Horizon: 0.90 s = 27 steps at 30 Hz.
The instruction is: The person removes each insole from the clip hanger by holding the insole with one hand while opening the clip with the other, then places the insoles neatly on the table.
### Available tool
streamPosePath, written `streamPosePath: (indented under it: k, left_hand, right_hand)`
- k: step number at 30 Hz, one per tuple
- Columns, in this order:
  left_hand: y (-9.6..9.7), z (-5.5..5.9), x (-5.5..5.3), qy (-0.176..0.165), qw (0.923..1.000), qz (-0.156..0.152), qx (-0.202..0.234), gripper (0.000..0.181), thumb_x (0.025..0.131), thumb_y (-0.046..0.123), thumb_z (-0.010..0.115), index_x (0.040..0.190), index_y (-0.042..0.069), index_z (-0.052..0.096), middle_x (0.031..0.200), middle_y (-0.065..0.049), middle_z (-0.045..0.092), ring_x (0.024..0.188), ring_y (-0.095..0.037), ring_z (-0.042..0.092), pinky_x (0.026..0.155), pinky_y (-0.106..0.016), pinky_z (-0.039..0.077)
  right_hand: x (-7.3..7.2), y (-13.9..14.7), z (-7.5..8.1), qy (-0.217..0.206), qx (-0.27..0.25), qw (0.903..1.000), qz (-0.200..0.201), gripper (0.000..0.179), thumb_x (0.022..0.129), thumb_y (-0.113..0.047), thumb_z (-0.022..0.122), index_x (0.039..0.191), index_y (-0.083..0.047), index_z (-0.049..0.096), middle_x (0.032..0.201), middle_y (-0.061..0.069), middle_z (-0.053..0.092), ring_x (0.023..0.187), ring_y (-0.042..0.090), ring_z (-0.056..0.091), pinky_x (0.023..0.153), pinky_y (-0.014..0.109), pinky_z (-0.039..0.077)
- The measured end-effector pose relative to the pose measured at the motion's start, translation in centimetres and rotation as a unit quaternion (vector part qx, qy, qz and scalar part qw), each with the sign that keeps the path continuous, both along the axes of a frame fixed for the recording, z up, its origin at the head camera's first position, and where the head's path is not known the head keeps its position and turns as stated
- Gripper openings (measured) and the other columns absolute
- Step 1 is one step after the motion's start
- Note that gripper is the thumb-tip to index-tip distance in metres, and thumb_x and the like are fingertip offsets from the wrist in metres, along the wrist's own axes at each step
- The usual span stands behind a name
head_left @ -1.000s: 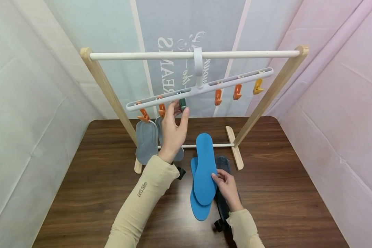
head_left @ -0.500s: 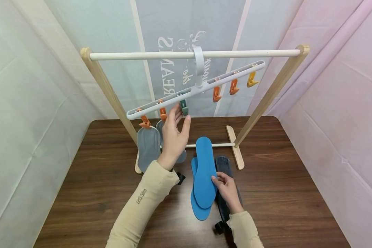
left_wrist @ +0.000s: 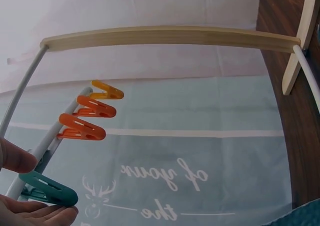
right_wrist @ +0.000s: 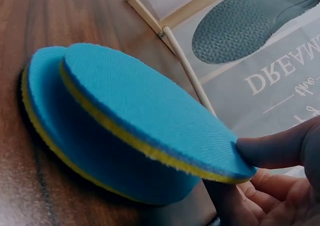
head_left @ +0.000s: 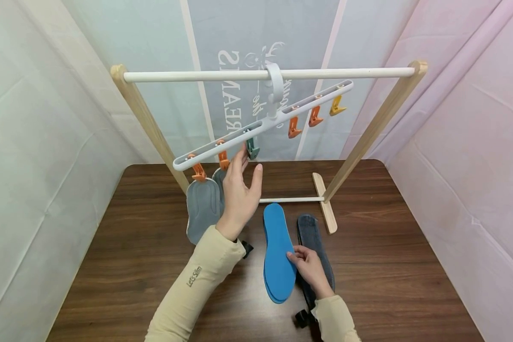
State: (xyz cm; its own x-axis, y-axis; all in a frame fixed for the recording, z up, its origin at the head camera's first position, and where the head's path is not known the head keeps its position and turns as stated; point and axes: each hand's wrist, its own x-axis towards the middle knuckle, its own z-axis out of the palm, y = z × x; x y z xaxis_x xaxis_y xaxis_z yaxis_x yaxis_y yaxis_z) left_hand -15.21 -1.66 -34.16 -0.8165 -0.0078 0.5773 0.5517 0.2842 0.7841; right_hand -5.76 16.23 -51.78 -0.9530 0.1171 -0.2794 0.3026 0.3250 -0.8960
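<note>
From where I stand, the lower blue insole [right_wrist: 115, 161] is mostly covered by the upper blue insole [head_left: 278, 251], and the rear gray insole [head_left: 219, 179] is largely hidden behind the left hand [head_left: 239, 194]. The right hand [head_left: 308, 266] and its sleeve [head_left: 335, 316] block part of a dark insole [head_left: 309, 227]. The left hand's thumb stands well apart from its fingers, which reach up to the green clip [head_left: 252, 148]; the fingertips behind it are hard to make out. The right hand pinches the edge of the upper blue insole, thumb on top, fingers beneath, lifting it slightly off the lower one, which lies on the brown wooden table [head_left: 389, 266]. A white hanger [head_left: 222, 149] hangs aslant from the rack's bar [head_left: 196, 76], the front gray insole [head_left: 203, 209] below its end orange clip [head_left: 198, 171]. Pale cloth [head_left: 256, 28] with mirrored lettering covers the back.
</note>
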Motion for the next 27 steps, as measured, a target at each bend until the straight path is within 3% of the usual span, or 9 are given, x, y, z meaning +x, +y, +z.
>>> streamPosePath:
  k: [8,16,22,27]
  left_hand:
    - [-0.2,-0.4,0.2,0.008,0.9998,-0.009,-0.015,0.054,0.1,0.013,0.049,0.147,-0.005,0.029,0.149,-0.022,0.035,0.137,-0.03,0.04,0.112,-0.027,0.036]
    - [-0.5,-1.7,0.8,0.001,0.9985,0.002,-0.054,0.055,0.1,0.016,0.05,0.148,-0.002,0.029,0.148,-0.022,0.037,0.135,-0.032,0.041,0.112,-0.031,0.037]
    - [-0.6,-2.6,0.9,0.013,0.998,0.003,-0.061,0.054,0.099,0.015,0.05,0.147,-0.003,0.031,0.144,-0.022,0.041,0.133,-0.03,0.044,0.111,-0.031,0.038]
    - [-0.6,-2.8,0.8,0.024,0.9981,0.005,-0.056,0.053,0.099,0.013,0.051,0.146,-0.003,0.032,0.141,-0.023,0.044,0.131,-0.031,0.046,0.11,-0.03,0.038]
  right_hand:
    - [0.3,-0.1,-0.5,-0.004,0.013,0.9998,0.012,0.018,0.091,-0.008,0.063,0.103,0.004,0.067,0.08,0.009,0.065,0.065,0.015,0.053,0.06,0.025,0.045]
    - [0.5,-0.3,-0.7,0.029,0.081,0.996,0.024,0.023,0.088,-0.009,0.068,0.105,0.006,0.067,0.077,0.007,0.064,0.06,0.01,0.051,0.054,0.022,0.044]
    - [0.8,-0.5,-0.6,0.064,0.13,0.9886,0.041,0.034,0.087,-0.01,0.069,0.116,0.007,0.063,0.081,0.009,0.065,0.062,0.011,0.055,0.054,0.024,0.046]
    - [1.0,-0.8,-0.4,0.092,0.172,0.9793,0.055,0.037,0.085,-0.01,0.072,0.117,0.006,0.063,0.091,0.013,0.067,0.07,0.016,0.06,0.057,0.026,0.049]
